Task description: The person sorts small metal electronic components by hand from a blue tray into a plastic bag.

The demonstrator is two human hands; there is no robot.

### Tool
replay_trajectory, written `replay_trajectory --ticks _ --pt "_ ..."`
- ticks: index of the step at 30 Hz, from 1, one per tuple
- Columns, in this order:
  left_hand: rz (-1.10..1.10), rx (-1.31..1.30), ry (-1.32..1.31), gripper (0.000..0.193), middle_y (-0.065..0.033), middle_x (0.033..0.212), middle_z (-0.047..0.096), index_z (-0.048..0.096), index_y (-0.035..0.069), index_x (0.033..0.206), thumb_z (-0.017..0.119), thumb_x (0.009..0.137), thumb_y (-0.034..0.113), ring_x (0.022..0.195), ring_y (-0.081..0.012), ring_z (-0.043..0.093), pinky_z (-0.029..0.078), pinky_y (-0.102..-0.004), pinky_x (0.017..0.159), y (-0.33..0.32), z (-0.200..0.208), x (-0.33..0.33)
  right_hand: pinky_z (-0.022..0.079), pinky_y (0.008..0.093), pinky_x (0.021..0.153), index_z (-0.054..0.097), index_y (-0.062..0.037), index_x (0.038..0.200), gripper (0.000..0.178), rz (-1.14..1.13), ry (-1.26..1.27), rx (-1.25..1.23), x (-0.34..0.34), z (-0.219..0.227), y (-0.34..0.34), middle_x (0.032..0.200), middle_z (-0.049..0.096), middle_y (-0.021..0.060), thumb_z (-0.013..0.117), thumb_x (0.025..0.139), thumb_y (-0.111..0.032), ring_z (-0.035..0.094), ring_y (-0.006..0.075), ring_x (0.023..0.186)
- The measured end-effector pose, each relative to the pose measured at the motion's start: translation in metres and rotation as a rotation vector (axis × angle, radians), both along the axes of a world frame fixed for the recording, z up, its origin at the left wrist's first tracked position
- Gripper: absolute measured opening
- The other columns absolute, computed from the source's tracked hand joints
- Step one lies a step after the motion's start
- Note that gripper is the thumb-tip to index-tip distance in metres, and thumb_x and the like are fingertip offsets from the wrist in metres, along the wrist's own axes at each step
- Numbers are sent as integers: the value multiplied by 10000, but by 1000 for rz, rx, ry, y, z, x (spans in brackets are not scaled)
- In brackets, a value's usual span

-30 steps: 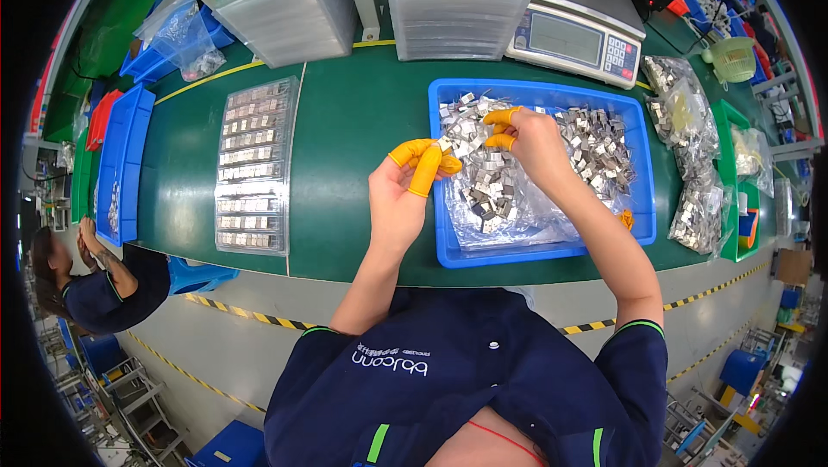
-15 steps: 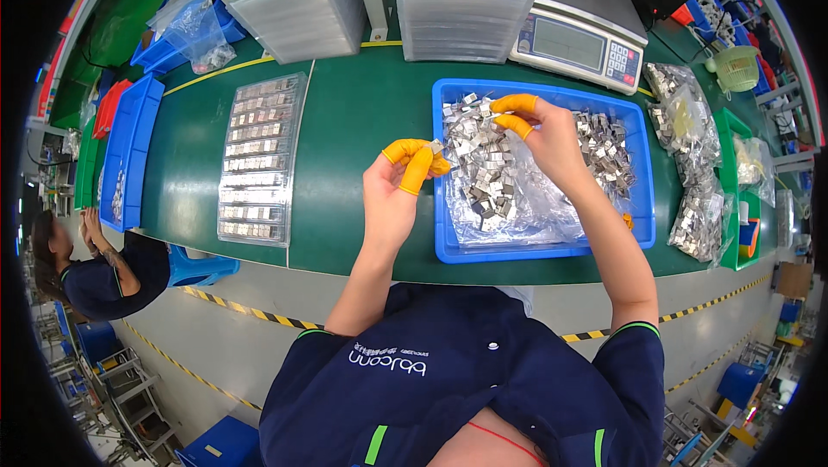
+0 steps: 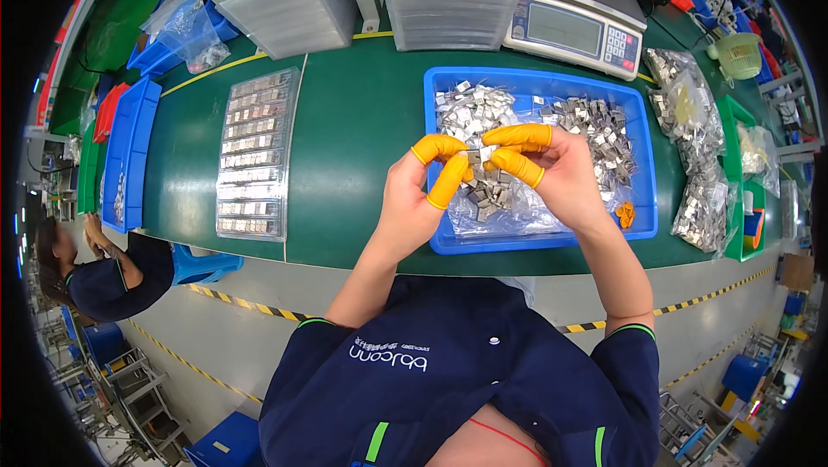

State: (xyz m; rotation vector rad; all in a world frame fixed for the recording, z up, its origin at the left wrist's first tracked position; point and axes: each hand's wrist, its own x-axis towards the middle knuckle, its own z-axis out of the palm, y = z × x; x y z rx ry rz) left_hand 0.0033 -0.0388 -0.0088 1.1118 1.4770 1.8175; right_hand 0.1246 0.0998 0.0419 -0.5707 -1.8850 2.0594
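Note:
Yellow finger cots cover several fingertips of both my hands. My left hand [image 3: 412, 200] is closed in a pinch on small silvery metal-shelled connectors [image 3: 473, 159]. Directly beside it, my right hand [image 3: 559, 172] pinches another small silvery connector [image 3: 487, 153], up against those in the left. Both hands are over the left half of a blue tray [image 3: 539, 244]. Inside this tray lie heaps of loose connectors [image 3: 595, 126], clear plastic film [image 3: 539, 213] and a few orange finger cots [image 3: 624, 214]. My fingers partly hide the held connectors.
Left of the blue tray is a clear plastic tray [image 3: 251, 152] with rows of connectors. Stacked clear trays [image 3: 453, 1] and a scale [image 3: 573, 31] stand behind. Bagged connectors [image 3: 700, 200] lie at right. A co-worker [image 3: 116, 273] sits at far left beside a long blue bin [image 3: 131, 156].
My right hand has come from the connector heap toward the left hand, bringing a connector. The left hand has moved slightly right, and the two hands' fingertips now meet.

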Motion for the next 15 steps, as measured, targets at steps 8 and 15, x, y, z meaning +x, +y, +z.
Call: replay_trajectory --ticks 8,15 --pt "10 -48 173 93 -76 866 576 553 -36 941 555 866 20 779 -126 556 451 -255 718 -2 6 3 499 252 749 634 36 979 261 -67 -64 440 11 12 -8 886 665 103 697 737 -38 626 132 804" --pt "-381 -149 -284 127 -75 863 626 595 -23 947 604 835 36 801 -140 602 482 -267 735 -10 21 11 502 275 724 600 10 957 378 214 4 -234 26 -7 5 892 627 63 772 621 7 624 143 791"
